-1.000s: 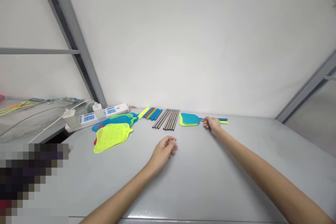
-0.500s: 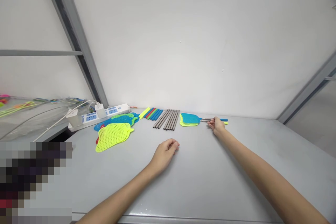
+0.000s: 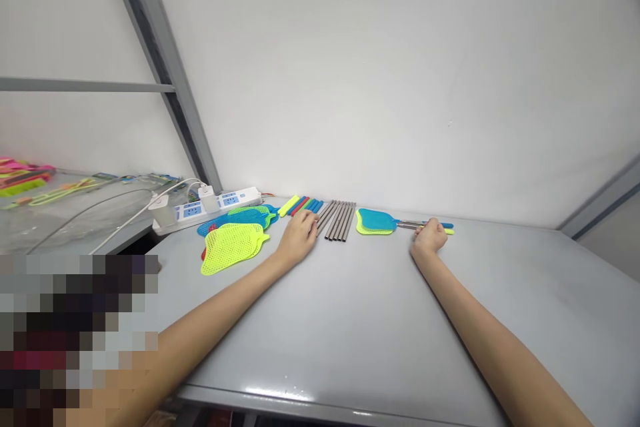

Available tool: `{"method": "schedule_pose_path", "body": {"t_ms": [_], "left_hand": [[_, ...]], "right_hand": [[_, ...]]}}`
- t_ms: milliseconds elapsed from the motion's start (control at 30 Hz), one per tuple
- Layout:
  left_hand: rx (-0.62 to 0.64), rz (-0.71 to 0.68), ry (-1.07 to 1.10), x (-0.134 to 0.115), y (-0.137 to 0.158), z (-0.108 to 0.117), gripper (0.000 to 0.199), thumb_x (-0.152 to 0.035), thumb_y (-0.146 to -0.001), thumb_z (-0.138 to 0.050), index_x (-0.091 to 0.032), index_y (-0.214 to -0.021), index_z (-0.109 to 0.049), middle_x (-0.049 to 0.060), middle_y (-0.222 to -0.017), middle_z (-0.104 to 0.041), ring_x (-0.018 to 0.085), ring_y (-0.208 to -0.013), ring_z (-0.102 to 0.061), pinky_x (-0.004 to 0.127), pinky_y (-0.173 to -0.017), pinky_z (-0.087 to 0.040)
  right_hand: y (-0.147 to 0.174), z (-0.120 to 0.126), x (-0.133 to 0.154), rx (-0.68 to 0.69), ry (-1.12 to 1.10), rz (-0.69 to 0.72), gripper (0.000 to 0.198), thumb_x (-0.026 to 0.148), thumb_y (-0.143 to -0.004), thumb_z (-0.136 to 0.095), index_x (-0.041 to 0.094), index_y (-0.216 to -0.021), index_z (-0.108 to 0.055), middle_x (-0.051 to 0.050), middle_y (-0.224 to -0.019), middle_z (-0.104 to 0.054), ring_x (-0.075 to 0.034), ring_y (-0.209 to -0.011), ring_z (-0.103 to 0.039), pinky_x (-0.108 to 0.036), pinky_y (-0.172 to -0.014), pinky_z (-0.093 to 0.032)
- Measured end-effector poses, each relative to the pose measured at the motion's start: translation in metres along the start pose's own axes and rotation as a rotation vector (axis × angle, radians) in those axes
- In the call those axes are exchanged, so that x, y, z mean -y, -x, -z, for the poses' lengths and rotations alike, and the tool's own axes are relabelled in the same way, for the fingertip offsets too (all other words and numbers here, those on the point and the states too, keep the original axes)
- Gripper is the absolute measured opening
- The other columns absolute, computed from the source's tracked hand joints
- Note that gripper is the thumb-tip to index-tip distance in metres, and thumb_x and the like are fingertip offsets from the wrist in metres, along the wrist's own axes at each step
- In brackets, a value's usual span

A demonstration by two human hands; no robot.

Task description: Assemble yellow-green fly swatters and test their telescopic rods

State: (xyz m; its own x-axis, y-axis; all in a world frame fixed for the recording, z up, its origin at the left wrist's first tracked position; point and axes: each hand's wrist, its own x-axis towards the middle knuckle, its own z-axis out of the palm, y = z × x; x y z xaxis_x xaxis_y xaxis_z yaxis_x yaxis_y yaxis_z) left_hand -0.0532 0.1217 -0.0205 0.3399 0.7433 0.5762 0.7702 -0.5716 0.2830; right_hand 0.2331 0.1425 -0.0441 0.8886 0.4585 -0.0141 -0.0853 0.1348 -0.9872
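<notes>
My left hand (image 3: 299, 235) reaches over the near ends of several coloured handle grips (image 3: 301, 205) and the leftmost metal tubes (image 3: 327, 211); its fingers are slightly bent and look empty, though the tips are partly hidden. Beside it lie more metal tubes (image 3: 344, 221) in a row. My right hand (image 3: 430, 235) is curled into a loose fist over the shafts of two fly swatters, with nothing visible inside it. These swatters, a blue one (image 3: 377, 219) stacked on a yellow one (image 3: 359, 229), lie flat with their grips pointing right.
Loose swatter heads, yellow (image 3: 233, 247), blue (image 3: 206, 223) and others, overlap on the left of the grey table (image 3: 360, 320). A white power strip (image 3: 240, 199) with plugged-in chargers and cables stands behind them. A metal frame post (image 3: 187, 120) rises at left.
My left hand has moved forward to the grips and tubes. The right hand has turned from holding the swatter shafts into a fist over them. The view has shifted slightly.
</notes>
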Motion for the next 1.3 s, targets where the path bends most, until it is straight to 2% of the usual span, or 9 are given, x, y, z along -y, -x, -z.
{"method": "schedule_pose_path", "body": {"t_ms": [133,233,467,667,900,1133,1300], "left_hand": [[0.051,0.028,-0.049,0.020,-0.001,-0.002,0.022,-0.030,-0.080,-0.035,-0.017,-0.077,-0.053,0.007,-0.080,-0.050,0.019,-0.080,-0.047,0.031,-0.075,-0.035],[0.073,0.046,-0.072,0.021,0.002,-0.005,0.021,-0.031,-0.079,-0.036,-0.017,-0.076,-0.051,0.005,-0.077,-0.051,0.019,-0.076,-0.048,0.030,-0.070,-0.037],[0.100,0.115,-0.144,0.025,0.005,-0.003,0.026,-0.036,-0.080,-0.034,-0.017,-0.072,-0.050,0.005,-0.077,-0.054,0.018,-0.078,-0.050,0.029,-0.071,-0.036],[0.164,0.194,-0.199,0.026,0.006,0.000,0.033,-0.040,-0.079,-0.032,-0.016,-0.065,-0.049,0.006,-0.066,-0.056,0.020,-0.068,-0.052,0.030,-0.061,-0.035],[0.199,0.204,-0.242,0.015,0.007,0.000,0.030,-0.036,-0.076,-0.034,-0.015,-0.063,-0.050,0.012,-0.071,-0.058,0.026,-0.074,-0.053,0.038,-0.071,-0.031],[0.209,0.240,-0.096,0.012,0.009,0.001,0.026,-0.032,-0.074,-0.036,-0.016,-0.056,-0.046,0.011,-0.067,-0.058,0.025,-0.076,-0.053,0.043,-0.082,-0.024],[0.129,0.385,0.147,0.022,0.007,0.003,0.030,-0.035,-0.078,-0.028,-0.018,-0.057,-0.042,0.006,-0.063,-0.055,0.022,-0.070,-0.053,0.038,-0.071,-0.033]], "right_hand": [[0.001,0.004,0.000,0.013,-0.082,0.040,0.016,0.020,-0.071,-0.033,0.021,-0.056,-0.030,0.007,-0.043,-0.029,-0.007,-0.035,-0.036,-0.018,-0.031,-0.029],[0.002,0.005,0.001,0.025,-0.138,0.043,0.015,0.020,-0.070,-0.034,0.020,-0.055,-0.030,0.008,-0.043,-0.029,-0.006,-0.033,-0.034,-0.017,-0.029,-0.027],[0.003,0.006,0.000,0.059,-0.225,0.039,0.014,0.019,-0.067,-0.036,0.020,-0.054,-0.032,0.009,-0.040,-0.030,-0.005,-0.031,-0.033,-0.015,-0.028,-0.026],[0.004,0.006,0.002,0.096,-0.246,0.031,0.013,0.018,-0.065,-0.037,0.019,-0.053,-0.033,0.010,-0.037,-0.029,-0.005,-0.030,-0.033,-0.014,-0.027,-0.025],[0.003,0.006,0.001,0.113,-0.248,0.039,0.013,0.019,-0.066,-0.038,0.019,-0.053,-0.034,0.009,-0.039,-0.031,-0.004,-0.030,-0.034,-0.014,-0.027,-0.025],[0.002,0.006,0.001,0.130,-0.251,0.033,0.014,0.018,-0.066,-0.038,0.019,-0.053,-0.034,0.010,-0.037,-0.030,-0.005,-0.029,-0.033,-0.014,-0.026,-0.025],[0.005,0.008,0.003,0.154,-0.285,0.060,0.015,0.020,-0.068,-0.037,0.019,-0.054,-0.032,0.011,-0.037,-0.027,-0.005,-0.028,-0.032,-0.014,-0.026,-0.024]]}}
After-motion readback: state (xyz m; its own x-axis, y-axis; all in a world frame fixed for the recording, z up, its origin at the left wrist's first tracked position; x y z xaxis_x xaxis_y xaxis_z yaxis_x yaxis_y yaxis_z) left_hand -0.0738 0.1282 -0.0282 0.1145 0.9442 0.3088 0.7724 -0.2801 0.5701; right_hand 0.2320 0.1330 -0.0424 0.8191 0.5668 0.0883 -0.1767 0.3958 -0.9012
